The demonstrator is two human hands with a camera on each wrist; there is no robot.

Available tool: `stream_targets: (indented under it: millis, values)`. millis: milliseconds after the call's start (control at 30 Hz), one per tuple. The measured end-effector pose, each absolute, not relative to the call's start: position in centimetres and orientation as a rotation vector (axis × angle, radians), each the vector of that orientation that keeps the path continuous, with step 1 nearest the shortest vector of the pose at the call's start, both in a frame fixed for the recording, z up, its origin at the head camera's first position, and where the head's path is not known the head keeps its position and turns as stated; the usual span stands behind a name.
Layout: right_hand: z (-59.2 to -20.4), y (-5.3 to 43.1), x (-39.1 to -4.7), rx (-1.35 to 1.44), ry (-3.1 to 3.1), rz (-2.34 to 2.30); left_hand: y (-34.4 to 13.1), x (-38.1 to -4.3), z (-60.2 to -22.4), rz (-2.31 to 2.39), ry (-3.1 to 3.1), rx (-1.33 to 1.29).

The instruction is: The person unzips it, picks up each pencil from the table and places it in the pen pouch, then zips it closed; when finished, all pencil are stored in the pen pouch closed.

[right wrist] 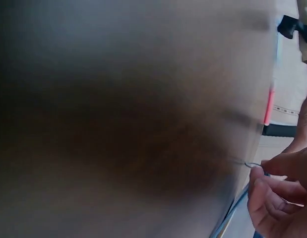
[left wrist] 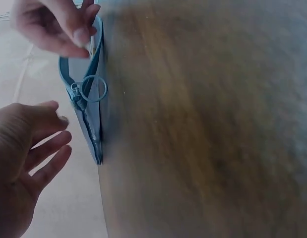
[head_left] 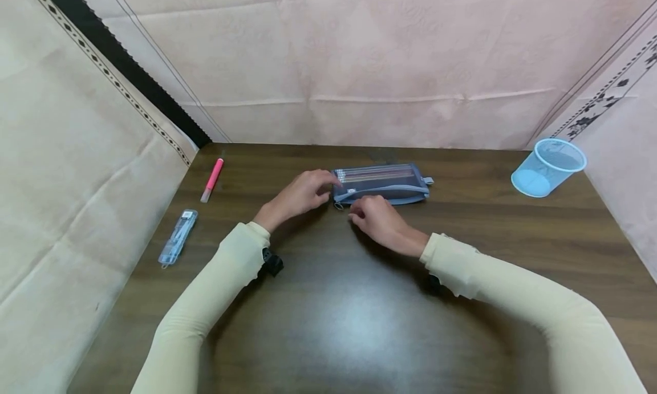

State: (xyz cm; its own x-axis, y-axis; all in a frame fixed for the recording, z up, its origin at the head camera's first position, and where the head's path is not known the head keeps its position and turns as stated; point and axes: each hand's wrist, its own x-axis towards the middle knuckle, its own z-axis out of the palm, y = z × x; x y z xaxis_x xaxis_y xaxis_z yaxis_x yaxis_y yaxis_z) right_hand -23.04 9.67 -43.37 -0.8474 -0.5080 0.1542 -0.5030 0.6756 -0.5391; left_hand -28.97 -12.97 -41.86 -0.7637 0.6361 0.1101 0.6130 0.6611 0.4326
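Observation:
A blue-grey zip pencil pouch (head_left: 382,184) with a see-through top lies on the table, several pencils (head_left: 380,173) showing inside. Its zip gapes along the front. From the left end hangs the zip's pull ring (left wrist: 93,88), with no finger through it. My left hand (head_left: 307,190) is beside that end, fingers loosely bent; in the left wrist view a gap shows between it and the pouch. The right hand (head_left: 378,218) is at the pouch's front edge with bent fingers. In the right wrist view, its fingertips (right wrist: 257,172) appear close to the ring, and nothing is plainly held.
A pink capped marker (head_left: 213,180) and a clear blue case (head_left: 177,238) lie at the table's left side. A tilted-looking light-blue cup (head_left: 548,167) is at the back right. Pale cloth (head_left: 359,57) hangs behind the wooden table (head_left: 328,325).

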Motion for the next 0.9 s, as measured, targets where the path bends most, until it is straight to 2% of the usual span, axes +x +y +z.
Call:
stream_targets:
  millis: [233,900]
  values:
    - [-43.7,8.1,-24.1,-0.826,2.904,-0.878,-12.3,-28.8,-42.4,0.504,2.812,1.211]
    - [-43.6,7.0,-24.4,-0.770,2.971,-0.870,-12.6,-28.9,-43.0,0.379,2.908,1.378]
